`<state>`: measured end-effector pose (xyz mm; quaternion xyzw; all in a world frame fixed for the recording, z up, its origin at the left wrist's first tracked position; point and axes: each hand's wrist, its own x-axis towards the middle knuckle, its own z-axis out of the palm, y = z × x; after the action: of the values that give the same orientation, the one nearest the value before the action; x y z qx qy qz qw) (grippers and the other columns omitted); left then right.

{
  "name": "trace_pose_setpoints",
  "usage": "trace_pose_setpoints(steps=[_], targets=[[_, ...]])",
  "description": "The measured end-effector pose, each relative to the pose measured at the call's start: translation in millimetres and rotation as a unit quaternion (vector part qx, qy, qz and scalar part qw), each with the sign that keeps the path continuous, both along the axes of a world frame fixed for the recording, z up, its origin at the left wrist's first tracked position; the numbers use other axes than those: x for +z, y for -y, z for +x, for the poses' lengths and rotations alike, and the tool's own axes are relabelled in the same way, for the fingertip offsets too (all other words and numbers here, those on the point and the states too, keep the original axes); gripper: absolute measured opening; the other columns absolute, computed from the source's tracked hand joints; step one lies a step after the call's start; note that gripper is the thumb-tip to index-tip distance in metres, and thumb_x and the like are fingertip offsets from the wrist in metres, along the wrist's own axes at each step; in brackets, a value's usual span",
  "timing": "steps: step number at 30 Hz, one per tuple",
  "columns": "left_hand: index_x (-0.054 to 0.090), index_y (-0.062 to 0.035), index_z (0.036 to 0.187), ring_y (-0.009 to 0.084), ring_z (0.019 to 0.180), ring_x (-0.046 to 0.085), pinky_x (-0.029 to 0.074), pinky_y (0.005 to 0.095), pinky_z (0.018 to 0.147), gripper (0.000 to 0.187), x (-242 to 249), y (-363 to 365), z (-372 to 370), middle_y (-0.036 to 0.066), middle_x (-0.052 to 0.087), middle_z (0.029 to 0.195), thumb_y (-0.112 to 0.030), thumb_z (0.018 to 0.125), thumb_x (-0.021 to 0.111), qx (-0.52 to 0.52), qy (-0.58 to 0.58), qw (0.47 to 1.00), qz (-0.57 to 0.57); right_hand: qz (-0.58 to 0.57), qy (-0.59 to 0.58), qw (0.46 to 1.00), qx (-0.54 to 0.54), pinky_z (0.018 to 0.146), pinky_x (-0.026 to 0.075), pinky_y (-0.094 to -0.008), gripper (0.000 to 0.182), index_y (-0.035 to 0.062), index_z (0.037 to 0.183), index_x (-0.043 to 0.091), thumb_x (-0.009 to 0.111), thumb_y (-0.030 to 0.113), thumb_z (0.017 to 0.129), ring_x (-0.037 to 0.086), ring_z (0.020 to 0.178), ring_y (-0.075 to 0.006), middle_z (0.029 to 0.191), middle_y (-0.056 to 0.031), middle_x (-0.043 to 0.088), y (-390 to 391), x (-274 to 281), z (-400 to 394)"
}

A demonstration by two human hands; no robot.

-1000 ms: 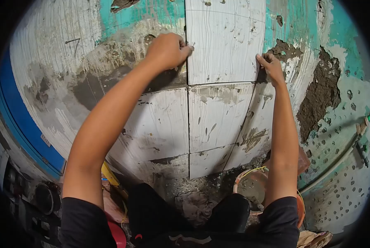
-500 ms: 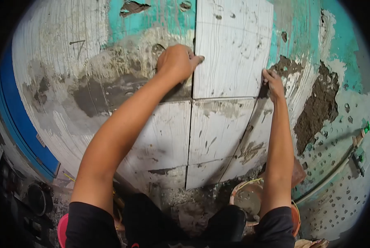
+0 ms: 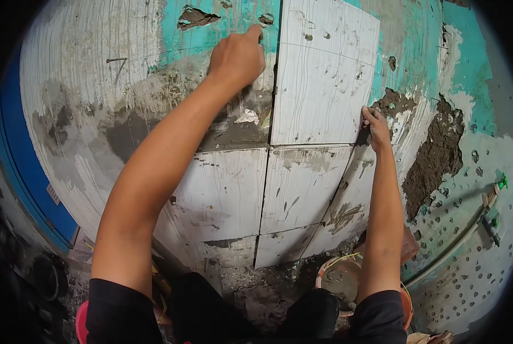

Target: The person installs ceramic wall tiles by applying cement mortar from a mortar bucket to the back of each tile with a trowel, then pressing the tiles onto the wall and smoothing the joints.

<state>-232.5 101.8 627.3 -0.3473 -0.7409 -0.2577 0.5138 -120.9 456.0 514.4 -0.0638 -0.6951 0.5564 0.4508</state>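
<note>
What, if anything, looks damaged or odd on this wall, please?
The wall is damaged: to the right of the right hand, a ragged brown patch interrupts its paler finish. Dark smears also mar the white tiles.

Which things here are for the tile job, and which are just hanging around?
Seems part of the job:
- upper tile, with the right hand at its edge and the left hand near its other side
- tiles below
- bucket of grey mix, probably

Seems just around:
- nail in the wall
- green-handled tap
- blue panel
</note>
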Motion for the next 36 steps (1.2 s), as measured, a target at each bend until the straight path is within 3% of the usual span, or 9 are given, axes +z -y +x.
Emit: trace_pose_setpoints(steps=[6, 9, 15, 16, 19, 23, 26, 33, 36], targets=[[0.059, -0.0077, 0.098, 0.0405, 0.073, 0.06, 0.047, 0.0473, 0.066, 0.023, -5.2, 3.3, 11.4, 0.021, 0.063, 0.073, -0.023, 0.08, 0.059, -0.063, -0.01, 0.997, 0.05, -0.005, -0.019, 1.0, 0.009, 0.06, 0.036, -0.0213, 0.034, 0.0031, 0.093, 0.063, 0.068, 0.035, 0.082, 0.045, 0.063, -0.006, 0.076, 0.0033, 0.055, -2.1, -3.0, -1.2], [0.062, -0.0055, 0.09, 0.0374, 0.068, 0.061, 0.047, 0.0436, 0.064, 0.023, -17.6, 2.8, 14.5, 0.018, 0.062, 0.069, -0.025, 0.078, 0.062, -0.057, 0.056, 0.997, -0.005, 0.001, -0.012, 1.0, 0.002, 0.059, 0.037, -0.0221, 0.034, 0.0038, 0.094, 0.063, 0.068, 0.036, 0.081, 0.046, 0.065, -0.0061, 0.078, 0.0028, 0.056, -5.5, -3.7, -2.2], [0.066, -0.0028, 0.079, 0.0298, 0.063, 0.061, 0.047, 0.0374, 0.061, 0.027, -38.9, -16.2, 1.0, 0.015, 0.064, 0.069, -0.029, 0.075, 0.066, -0.112, 0.134, 0.985, 0.012, -0.016, -0.065, 0.998, -0.016, 0.059, 0.037, -0.022, 0.033, 0.0045, 0.095, 0.064, 0.071, 0.032, 0.08, 0.048, 0.066, -0.0069, 0.079, 0.0032, 0.058, -0.4, -5.4, -6.5], [0.066, -0.0027, 0.077, 0.0276, 0.062, 0.061, 0.047, 0.0362, 0.06, 0.028, -37.6, -17.6, 2.7, 0.014, 0.064, 0.069, -0.031, 0.075, 0.067, -0.119, 0.131, 0.984, 0.02, -0.026, -0.074, 0.997, -0.025, 0.06, 0.039, -0.0225, 0.03, 0.0037, 0.093, 0.064, 0.072, 0.03, 0.079, 0.049, 0.066, -0.0083, 0.079, 0.0019, 0.06, 2.1, -3.6, -5.6], [0.068, -0.0025, 0.073, 0.034, 0.066, 0.063, 0.05, 0.0403, 0.065, 0.028, -31.3, -16.8, 6.0, 0.018, 0.065, 0.069, -0.031, 0.074, 0.068, -0.141, 0.169, 0.975, 0.021, -0.003, -0.125, 0.984, -0.124, 0.062, 0.041, -0.0238, 0.032, 0.0018, 0.088, 0.065, 0.07, 0.032, 0.08, 0.051, 0.067, -0.0096, 0.078, -0.0004, 0.062, 6.8, 14.0, -6.8], [0.069, -0.0029, 0.074, 0.0302, 0.063, 0.063, 0.049, 0.038, 0.063, 0.03, -31.2, -21.8, -5.9, 0.015, 0.065, 0.068, -0.033, 0.074, 0.069, -0.182, 0.219, 0.957, 0.048, 0.025, -0.173, 0.964, -0.203, 0.062, 0.041, -0.0261, 0.041, -0.0016, 0.087, 0.066, 0.072, 0.038, 0.076, 0.049, 0.066, -0.0104, 0.076, -0.003, 0.061, 5.8, 48.7, -24.9], [0.07, -0.0033, 0.075, 0.0282, 0.062, 0.063, 0.049, 0.0369, 0.061, 0.028, -32.1, -21.1, -6.6, 0.014, 0.065, 0.067, -0.032, 0.074, 0.069, -0.185, 0.224, 0.956, 0.047, -0.079, -0.133, 0.98, -0.125, 0.059, 0.038, -0.0252, 0.042, -0.0007, 0.087, 0.066, 0.075, 0.037, 0.073, 0.047, 0.064, -0.0095, 0.075, -0.0012, 0.059, 13.4, 63.8, -20.8], [0.069, -0.0045, 0.074, 0.0271, 0.061, 0.063, 0.049, 0.0364, 0.061, 0.028, -34.6, -21.8, -6.2, 0.012, 0.065, 0.065, -0.032, 0.075, 0.069, -0.187, 0.21, 0.958, 0.052, -0.017, -0.131, 0.987, -0.086, 0.055, 0.034, -0.0247, 0.039, 0.0054, 0.102, 0.062, 0.077, 0.024, 0.072, 0.048, 0.065, -0.009, 0.081, 0.0003, 0.059, 7.5, 80.1, -11.7], [0.067, -0.0016, 0.078, 0.0108, 0.048, 0.059, 0.044, 0.0271, 0.048, 0.027, -34.6, -21.0, -5.8, 0.004, 0.063, 0.06, -0.028, 0.08, 0.068, -0.181, 0.209, 0.96, 0.037, -0.041, -0.17, 0.984, -0.017, 0.054, 0.034, -0.0244, 0.041, 0.0079, 0.109, 0.059, 0.075, 0.017, 0.073, 0.048, 0.064, -0.0083, 0.084, 0.0004, 0.059, 0.1, 78.6, -17.5]])
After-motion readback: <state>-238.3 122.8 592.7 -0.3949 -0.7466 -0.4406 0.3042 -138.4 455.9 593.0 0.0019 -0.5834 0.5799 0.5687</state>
